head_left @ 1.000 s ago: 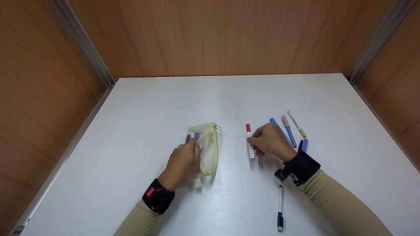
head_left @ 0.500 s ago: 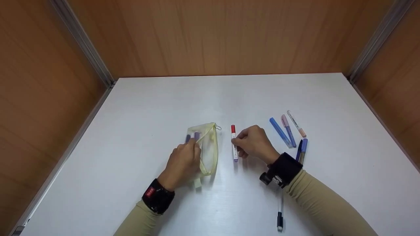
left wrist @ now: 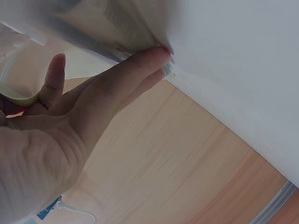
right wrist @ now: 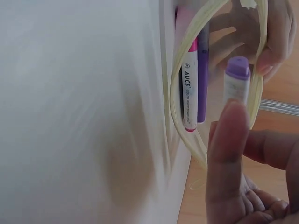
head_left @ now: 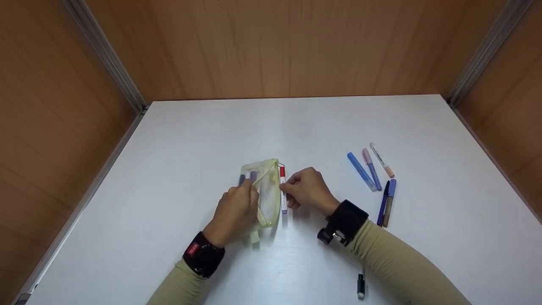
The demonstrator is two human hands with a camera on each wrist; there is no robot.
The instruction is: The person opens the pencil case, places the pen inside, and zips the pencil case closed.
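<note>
Your right hand (head_left: 308, 188) pinched the red-capped marker (head_left: 283, 188) in its fingers at frame centre, long axis running up-down, just right of the mesh pouch (head_left: 267, 192). Your left hand (head_left: 236, 209) gripped the pouch's open edge on the bench (head_left: 211, 127).

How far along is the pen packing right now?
Done: at least two pens already lie inside the mesh pouch. In hand: the left hand holds the pouch open while the right hand pinches the red-capped marker at its mouth. Left: five pens in the group on the right and a black-capped pen near the table's front edge.
</note>
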